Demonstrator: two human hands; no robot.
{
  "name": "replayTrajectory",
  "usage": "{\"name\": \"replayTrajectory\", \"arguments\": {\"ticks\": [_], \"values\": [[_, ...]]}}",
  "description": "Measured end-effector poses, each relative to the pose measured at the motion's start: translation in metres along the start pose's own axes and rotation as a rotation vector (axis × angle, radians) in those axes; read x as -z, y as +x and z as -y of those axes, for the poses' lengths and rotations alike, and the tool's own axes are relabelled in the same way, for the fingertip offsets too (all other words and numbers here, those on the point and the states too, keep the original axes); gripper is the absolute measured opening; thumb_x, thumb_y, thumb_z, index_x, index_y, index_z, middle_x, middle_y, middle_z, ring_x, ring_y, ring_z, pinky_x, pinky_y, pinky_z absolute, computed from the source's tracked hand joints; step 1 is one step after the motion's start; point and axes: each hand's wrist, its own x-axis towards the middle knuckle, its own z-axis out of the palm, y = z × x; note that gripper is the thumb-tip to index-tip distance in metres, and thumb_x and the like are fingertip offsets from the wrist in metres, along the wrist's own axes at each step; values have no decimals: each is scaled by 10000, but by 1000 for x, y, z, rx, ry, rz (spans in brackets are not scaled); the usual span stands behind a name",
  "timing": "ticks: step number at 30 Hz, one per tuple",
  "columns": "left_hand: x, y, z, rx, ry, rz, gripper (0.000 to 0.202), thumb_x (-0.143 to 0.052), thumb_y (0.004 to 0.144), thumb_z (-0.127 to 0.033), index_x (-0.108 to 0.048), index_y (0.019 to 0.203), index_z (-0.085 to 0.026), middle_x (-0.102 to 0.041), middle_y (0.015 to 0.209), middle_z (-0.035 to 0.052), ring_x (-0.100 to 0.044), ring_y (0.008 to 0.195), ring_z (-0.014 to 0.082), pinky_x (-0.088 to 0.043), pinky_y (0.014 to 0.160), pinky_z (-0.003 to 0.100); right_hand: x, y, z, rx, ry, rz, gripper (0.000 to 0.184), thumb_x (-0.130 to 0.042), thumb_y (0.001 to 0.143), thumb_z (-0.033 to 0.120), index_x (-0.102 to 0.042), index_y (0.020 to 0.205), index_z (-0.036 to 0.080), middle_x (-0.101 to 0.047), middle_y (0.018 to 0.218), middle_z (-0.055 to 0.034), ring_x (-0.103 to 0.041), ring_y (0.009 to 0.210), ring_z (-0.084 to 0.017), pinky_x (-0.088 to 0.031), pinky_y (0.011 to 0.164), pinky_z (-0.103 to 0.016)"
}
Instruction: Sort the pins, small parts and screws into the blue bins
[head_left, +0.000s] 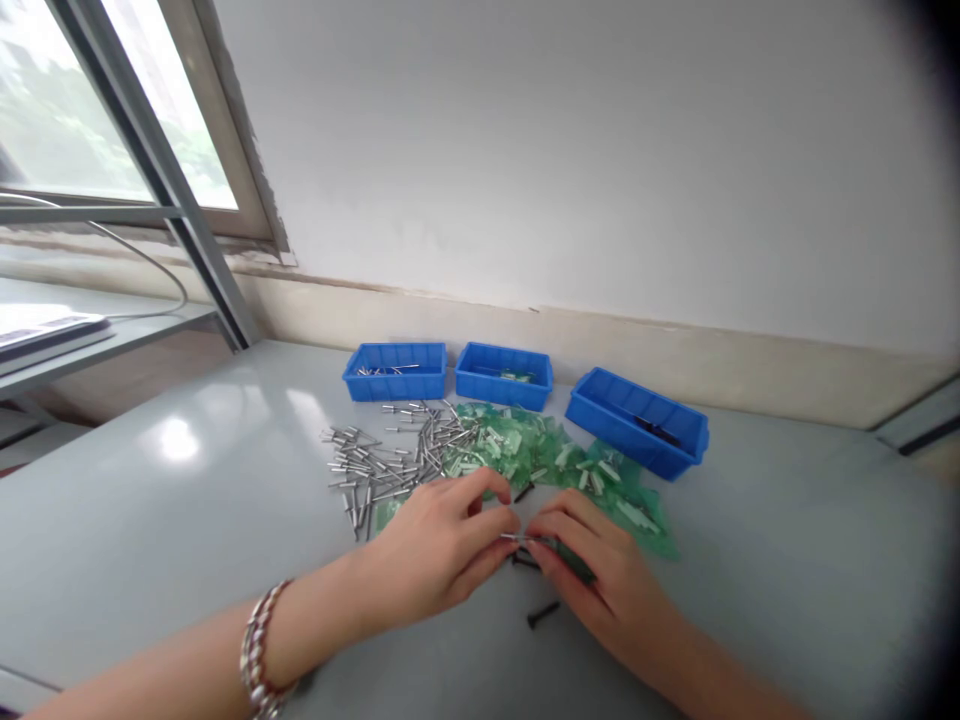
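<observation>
Both my hands meet over the front middle of the table. Thumb and index of my left hand point(446, 535) pinch one end of a thin silver pop rivet point(513, 537). My right hand point(600, 570) is closed around a small green plastic bag point(574, 562), partly hidden by the fingers, and its fingertips are at the rivet's other end. Beneath and in front of the hands lie a few black screws, one of them a loose black screw point(543, 614). A heap of silver pop rivets point(367, 465) spreads beyond my left hand.
Green plastic bags with pale pieces point(517, 445) lie behind my hands. Along the wall stand a left blue bin point(397, 385) with rivets, a middle blue bin point(502, 390) with a little green and white, and a right blue bin point(637, 430) with black screws. A metal shelf point(165, 318) is left.
</observation>
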Motion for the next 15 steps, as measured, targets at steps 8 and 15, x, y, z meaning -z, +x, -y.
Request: {"name": "replayTrajectory", "arguments": {"ticks": [8,15], "values": [[0,1,-1,35,-9,22,143,-416,872,-270,-495,958,-189,-503,1000,60,-522,730,136,-474,617,289,0,0,-1,34,-10,-31,144,-386,892,166,-526,894,200,-486,845,-29,-498,799,-139,-433,712,-281],[-1,1,-1,65,-22,54,173,-401,875,-296,-505,966,-192,-496,1025,66,-528,726,138,-483,632,311,-1,1,-2,49,-52,-55,151,-394,887,184,-544,888,202,-497,832,-22,-514,775,-127,-446,691,-259]]}}
